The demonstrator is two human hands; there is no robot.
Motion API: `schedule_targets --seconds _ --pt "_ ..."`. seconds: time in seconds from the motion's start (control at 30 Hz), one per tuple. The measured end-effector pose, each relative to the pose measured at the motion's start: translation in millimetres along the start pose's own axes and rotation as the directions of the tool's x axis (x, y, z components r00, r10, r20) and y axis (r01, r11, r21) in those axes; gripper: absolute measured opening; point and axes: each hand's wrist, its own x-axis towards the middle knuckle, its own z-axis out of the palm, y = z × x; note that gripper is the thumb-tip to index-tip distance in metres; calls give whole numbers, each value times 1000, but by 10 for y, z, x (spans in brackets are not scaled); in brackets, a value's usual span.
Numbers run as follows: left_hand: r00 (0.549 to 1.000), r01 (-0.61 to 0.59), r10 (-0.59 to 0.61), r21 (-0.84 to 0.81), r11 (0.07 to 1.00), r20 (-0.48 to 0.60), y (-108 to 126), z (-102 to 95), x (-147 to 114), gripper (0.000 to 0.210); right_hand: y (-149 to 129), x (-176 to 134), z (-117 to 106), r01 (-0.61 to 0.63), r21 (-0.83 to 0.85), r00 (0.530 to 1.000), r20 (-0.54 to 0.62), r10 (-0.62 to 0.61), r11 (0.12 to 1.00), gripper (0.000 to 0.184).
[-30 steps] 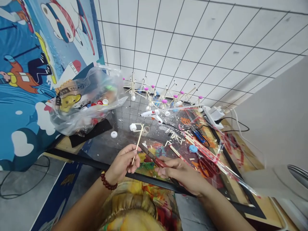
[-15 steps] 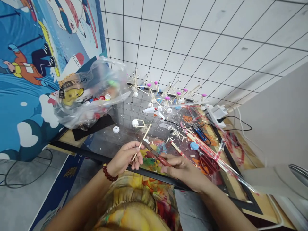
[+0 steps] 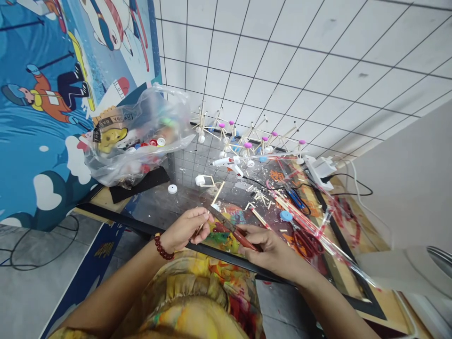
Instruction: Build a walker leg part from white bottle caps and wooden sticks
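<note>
My left hand (image 3: 189,228) is closed in a pinch on a thin wooden stick, mostly hidden by the fingers. In my right hand (image 3: 270,247) are pliers (image 3: 235,230) with dark jaws and red-brown handles, pointing up and left. The jaws reach the left fingertips; whether they touch the stick, I cannot tell. Just beyond the jaws is a pale stick piece (image 3: 218,193), close to a small whitish cap. A white cap (image 3: 200,181) joined to a bent stick frame (image 3: 209,180) lies farther back. To the left is a flat white cap (image 3: 172,189).
A white glue gun (image 3: 226,162) lies behind, before several stick models (image 3: 249,143) with pink caps. At right are red scissors (image 3: 307,242), a blue cap (image 3: 286,215), wrapped sticks (image 3: 300,216) and a power strip (image 3: 318,172). A plastic bag (image 3: 137,141) of caps stands left.
My left fingers have curled in more, and less of the held stick shows. The pliers' jaws have come closer to the fingertips. The view has shifted slightly.
</note>
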Motion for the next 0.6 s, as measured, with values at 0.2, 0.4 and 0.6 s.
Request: schedule_targets --seconds 0.2,0.4,0.6 --pt "1000 12 -12 35 999 7 -7 -10 16 36 -38 -2 18 62 -107 997 43 -58 992 41" --pt "999 45 -45 3 999 15 24 -15 -2 34 -20 5 -19 78 -274 996 70 -61 959 19" --pt "991 125 -124 -18 992 56 52 -23 13 30 -23 29 65 4 -541 1000 28 13 841 19"
